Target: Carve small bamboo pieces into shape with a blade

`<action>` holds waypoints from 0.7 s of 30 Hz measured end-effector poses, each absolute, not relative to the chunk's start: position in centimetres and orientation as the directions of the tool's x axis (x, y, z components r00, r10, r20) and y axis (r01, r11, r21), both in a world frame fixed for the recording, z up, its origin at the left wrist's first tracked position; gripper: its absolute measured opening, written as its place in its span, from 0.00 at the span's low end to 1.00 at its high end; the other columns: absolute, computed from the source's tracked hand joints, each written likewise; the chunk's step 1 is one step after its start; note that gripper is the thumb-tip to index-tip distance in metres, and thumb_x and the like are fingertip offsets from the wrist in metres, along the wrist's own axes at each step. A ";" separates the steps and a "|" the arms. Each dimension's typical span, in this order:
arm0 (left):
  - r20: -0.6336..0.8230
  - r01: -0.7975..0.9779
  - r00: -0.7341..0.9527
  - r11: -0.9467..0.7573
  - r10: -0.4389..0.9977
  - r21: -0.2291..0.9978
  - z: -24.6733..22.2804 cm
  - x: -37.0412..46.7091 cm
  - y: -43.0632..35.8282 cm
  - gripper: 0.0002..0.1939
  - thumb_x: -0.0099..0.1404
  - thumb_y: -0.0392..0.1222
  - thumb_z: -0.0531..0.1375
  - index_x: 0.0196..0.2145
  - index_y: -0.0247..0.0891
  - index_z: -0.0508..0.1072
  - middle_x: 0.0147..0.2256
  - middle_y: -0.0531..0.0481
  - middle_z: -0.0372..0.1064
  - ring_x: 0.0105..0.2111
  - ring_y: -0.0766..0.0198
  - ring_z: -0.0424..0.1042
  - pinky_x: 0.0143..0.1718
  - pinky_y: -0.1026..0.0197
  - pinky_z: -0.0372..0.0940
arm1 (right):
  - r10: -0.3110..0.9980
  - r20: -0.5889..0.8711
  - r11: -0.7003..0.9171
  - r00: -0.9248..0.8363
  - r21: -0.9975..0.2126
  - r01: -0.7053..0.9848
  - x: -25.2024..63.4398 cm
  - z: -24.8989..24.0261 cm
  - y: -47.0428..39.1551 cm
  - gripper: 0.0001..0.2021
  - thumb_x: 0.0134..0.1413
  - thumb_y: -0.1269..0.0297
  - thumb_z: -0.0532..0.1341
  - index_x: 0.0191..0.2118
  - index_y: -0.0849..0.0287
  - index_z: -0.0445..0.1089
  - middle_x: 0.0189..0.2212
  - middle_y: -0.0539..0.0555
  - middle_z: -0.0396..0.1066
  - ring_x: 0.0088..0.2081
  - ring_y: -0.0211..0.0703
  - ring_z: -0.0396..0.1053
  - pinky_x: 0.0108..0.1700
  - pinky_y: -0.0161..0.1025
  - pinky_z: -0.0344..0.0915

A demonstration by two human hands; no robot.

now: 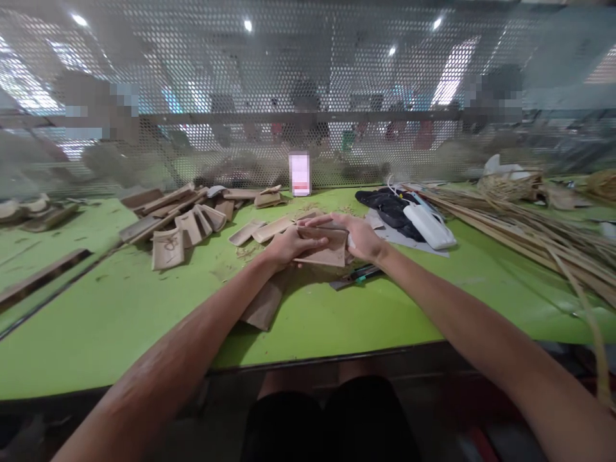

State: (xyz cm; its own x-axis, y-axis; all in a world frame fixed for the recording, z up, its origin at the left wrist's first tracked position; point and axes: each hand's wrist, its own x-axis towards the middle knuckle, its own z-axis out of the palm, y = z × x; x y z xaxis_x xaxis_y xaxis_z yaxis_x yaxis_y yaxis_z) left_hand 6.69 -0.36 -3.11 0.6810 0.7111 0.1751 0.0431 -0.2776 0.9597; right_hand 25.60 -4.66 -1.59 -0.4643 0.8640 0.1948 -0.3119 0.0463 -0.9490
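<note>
Between my two hands a short, curved bamboo piece (325,253) is held above the table, its hollow face towards me. My left hand (287,248) grips its left end, thumb lying across the inside. At the right end, my right hand (362,239) presses against it with fingers stretched along the far edge; a bit of something white shows by the palm. Below my left wrist lies a wider, flat brown piece (264,305). A cutter-like tool with a dark, green-marked handle (363,274) rests under my right hand. Smaller bamboo pieces (272,228) lie just beyond my left hand.
A pile of cut bamboo pieces (185,215) spreads over the green table (322,321) at left. Dark cloth (389,208) and a white object (430,226) lie at right, beside long strips (510,228). A phone-like lit screen (300,173) stands against the perforated screen (231,83).
</note>
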 end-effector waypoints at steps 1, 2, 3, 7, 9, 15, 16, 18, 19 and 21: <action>0.168 0.042 0.682 -0.268 0.711 0.962 -3.1 6.7 -0.4 0.18 0.60 0.51 0.71 0.41 0.34 0.84 0.39 0.42 0.81 0.37 0.57 0.77 0.39 0.59 0.71 | 0.868 0.193 0.051 -0.458 -0.951 -0.304 25.6 -1.7 -4.6 0.16 0.67 0.54 0.56 0.46 0.56 0.78 0.51 0.57 0.79 0.55 0.52 0.76 0.55 0.50 0.75; 0.159 0.045 0.684 -0.260 0.712 0.965 -3.0 6.7 -0.5 0.18 0.60 0.52 0.71 0.40 0.33 0.84 0.37 0.42 0.81 0.36 0.58 0.77 0.38 0.60 0.70 | 0.874 0.185 0.051 -0.448 -0.955 -0.294 25.6 -1.8 -4.6 0.16 0.67 0.54 0.56 0.46 0.56 0.78 0.52 0.57 0.79 0.55 0.52 0.76 0.54 0.50 0.76; 0.149 0.053 0.686 -0.254 0.712 0.966 -2.9 6.6 -0.5 0.19 0.60 0.52 0.71 0.40 0.33 0.84 0.36 0.42 0.81 0.35 0.59 0.76 0.37 0.60 0.70 | 0.881 0.175 0.047 -0.440 -0.957 -0.287 25.5 -2.0 -4.5 0.16 0.67 0.52 0.56 0.46 0.55 0.78 0.51 0.56 0.79 0.54 0.52 0.76 0.53 0.50 0.76; 0.099 0.099 0.676 -0.223 0.730 0.970 -2.6 6.6 -0.8 0.21 0.58 0.53 0.72 0.40 0.33 0.82 0.34 0.43 0.80 0.32 0.61 0.75 0.32 0.61 0.68 | 0.885 0.175 0.025 -0.431 -0.943 -0.332 25.1 -2.4 -4.5 0.19 0.66 0.47 0.56 0.47 0.54 0.77 0.51 0.56 0.80 0.51 0.51 0.78 0.52 0.50 0.77; 0.076 0.131 0.665 -0.216 0.743 0.968 -2.6 6.5 -0.8 0.22 0.57 0.55 0.72 0.40 0.33 0.82 0.34 0.43 0.80 0.30 0.61 0.74 0.30 0.62 0.67 | 0.885 0.175 0.013 -0.432 -0.936 -0.353 24.9 -2.5 -4.5 0.20 0.66 0.47 0.56 0.47 0.54 0.77 0.50 0.56 0.80 0.50 0.52 0.79 0.52 0.50 0.77; 0.104 0.087 0.663 -0.214 0.741 0.973 -2.8 6.7 -0.9 0.23 0.58 0.54 0.72 0.43 0.34 0.80 0.38 0.42 0.80 0.36 0.58 0.76 0.38 0.59 0.70 | 0.918 0.107 -0.032 -0.381 -0.940 -0.340 25.0 -2.4 -4.6 0.19 0.65 0.47 0.56 0.50 0.51 0.75 0.46 0.56 0.81 0.45 0.52 0.80 0.50 0.51 0.78; 0.121 0.061 0.669 -0.217 0.733 0.974 -2.9 6.7 -0.8 0.23 0.58 0.54 0.72 0.44 0.35 0.80 0.40 0.42 0.80 0.37 0.58 0.77 0.39 0.59 0.70 | 0.920 0.114 -0.021 -0.374 -0.940 -0.339 25.1 -2.2 -4.6 0.19 0.66 0.47 0.56 0.50 0.51 0.75 0.46 0.56 0.81 0.46 0.52 0.80 0.50 0.51 0.77; 0.127 0.049 0.676 -0.216 0.726 0.975 -3.0 6.7 -0.8 0.23 0.59 0.54 0.72 0.45 0.35 0.80 0.41 0.43 0.80 0.37 0.59 0.77 0.37 0.60 0.70 | 0.912 0.155 0.016 -0.380 -0.939 -0.345 25.4 -1.7 -4.7 0.19 0.66 0.48 0.55 0.50 0.53 0.75 0.49 0.57 0.80 0.49 0.52 0.79 0.52 0.51 0.77; 0.111 0.071 0.670 -0.212 0.734 0.975 -3.0 6.7 -0.7 0.23 0.59 0.55 0.71 0.45 0.35 0.80 0.40 0.43 0.80 0.36 0.59 0.76 0.35 0.61 0.70 | 0.904 0.182 0.040 -0.386 -0.936 -0.349 25.5 -1.5 -4.7 0.19 0.67 0.49 0.54 0.49 0.54 0.75 0.49 0.57 0.80 0.50 0.52 0.78 0.52 0.51 0.77; 0.075 0.136 0.639 -0.208 0.766 0.969 -3.1 6.6 -0.6 0.23 0.59 0.56 0.71 0.43 0.35 0.82 0.35 0.44 0.80 0.33 0.59 0.76 0.31 0.61 0.69 | 0.895 0.219 0.079 -0.389 -0.935 -0.345 25.8 -1.0 -4.7 0.18 0.68 0.51 0.54 0.47 0.56 0.75 0.48 0.58 0.80 0.50 0.51 0.78 0.53 0.51 0.76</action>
